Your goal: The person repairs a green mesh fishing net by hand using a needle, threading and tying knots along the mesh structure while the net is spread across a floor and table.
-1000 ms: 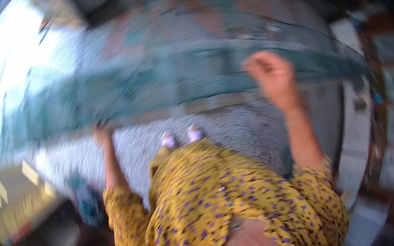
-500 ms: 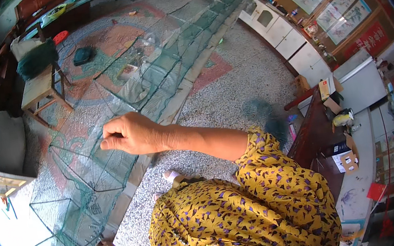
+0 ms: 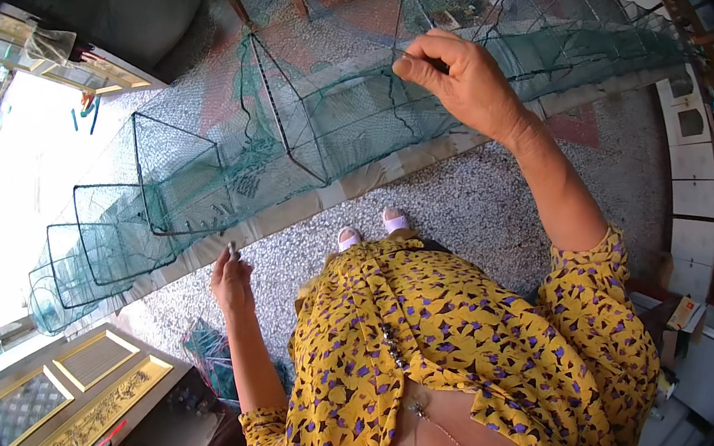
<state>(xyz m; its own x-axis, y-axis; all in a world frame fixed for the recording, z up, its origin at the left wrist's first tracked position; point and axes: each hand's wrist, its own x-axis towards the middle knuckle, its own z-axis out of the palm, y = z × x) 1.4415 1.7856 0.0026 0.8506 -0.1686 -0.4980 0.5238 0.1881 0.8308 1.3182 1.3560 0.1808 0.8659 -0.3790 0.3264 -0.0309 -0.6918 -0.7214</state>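
1. A long green folding net trap [image 3: 277, 152], mesh stretched over dark square wire frames, runs across the speckled floor [image 3: 480, 208] from lower left to upper right of the frame.
2. The right hand [image 3: 464, 76] has its fingers pinched on a frame wire at upper centre.
3. The left hand [image 3: 230, 279] has its fingers closed on a small grey piece at the trap's near edge.

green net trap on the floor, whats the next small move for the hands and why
Probably draw the right hand a little further up and back, to take up the slack. It pinches a thin dark strand or frame wire at the top of the long green net trap, whose mesh sags between the square frames. The left hand is low by the near edge, pinching something small.
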